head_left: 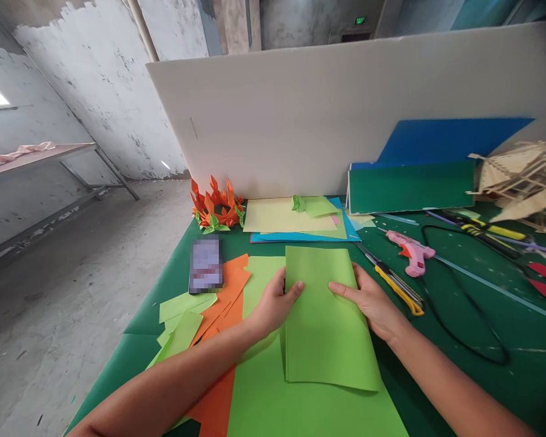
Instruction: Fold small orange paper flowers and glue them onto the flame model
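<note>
A folded sheet of light green paper [327, 328] is held up between my two hands. My left hand [279, 300] grips its left edge, thumb on the front face. My right hand [368, 300] pinches the right edge the same way; the fingers behind the paper are hidden. Beneath it lies a larger green sheet [259, 388], partly over orange paper [221, 388]. Left of these are green paper pieces [182, 334] and a phone [206, 264] with a blurred screen.
An orange and green folded-paper ring [216, 206] stands at the back left, beside stacked coloured sheets [273, 215]. A yellow utility knife [398, 285], a pink glue gun [412, 250] with its black cord, and a wooden stick model [528, 182] lie right. A white board [277, 121] stands behind.
</note>
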Demonstrator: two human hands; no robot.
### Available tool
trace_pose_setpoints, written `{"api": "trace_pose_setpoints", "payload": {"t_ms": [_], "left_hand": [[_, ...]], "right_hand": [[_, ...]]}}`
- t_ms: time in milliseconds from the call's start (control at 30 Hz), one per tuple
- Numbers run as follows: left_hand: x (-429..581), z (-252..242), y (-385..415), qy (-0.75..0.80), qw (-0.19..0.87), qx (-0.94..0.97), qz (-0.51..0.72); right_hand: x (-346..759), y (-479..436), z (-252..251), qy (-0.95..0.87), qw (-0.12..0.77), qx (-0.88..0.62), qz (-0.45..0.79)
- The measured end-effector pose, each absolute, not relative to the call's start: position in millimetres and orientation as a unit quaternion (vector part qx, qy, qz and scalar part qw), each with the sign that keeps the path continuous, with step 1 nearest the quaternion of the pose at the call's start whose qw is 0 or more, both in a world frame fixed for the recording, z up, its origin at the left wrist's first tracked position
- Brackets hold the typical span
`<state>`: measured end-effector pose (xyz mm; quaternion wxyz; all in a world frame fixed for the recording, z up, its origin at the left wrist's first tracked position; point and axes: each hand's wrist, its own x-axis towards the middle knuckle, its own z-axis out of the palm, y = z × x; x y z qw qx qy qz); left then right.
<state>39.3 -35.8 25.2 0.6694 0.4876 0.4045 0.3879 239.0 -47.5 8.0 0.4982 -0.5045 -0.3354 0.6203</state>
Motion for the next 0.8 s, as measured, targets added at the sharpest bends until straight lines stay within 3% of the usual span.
{"api": "trace_pose_setpoints", "payload": {"t_ms": [567,700,800], "left_hand": [[40.2,21.2,-35.9,0.403,0.653,0.506,0.395],[36.5,15.0,-26.3,0.423,0.584,0.561,0.405],[29.2,10.9,-12.7,0.474,0.495,0.607,0.402]], "right_hand": [[236.9,-49.1,8.1,-0.357,0.503,-0.521,0.591],[237.4,-47.7,2.8,-0.393,0.499,-0.524,0.567],[240.0,-45.6,-1.1,-0.501,0.517,-0.539,0.437]]}}
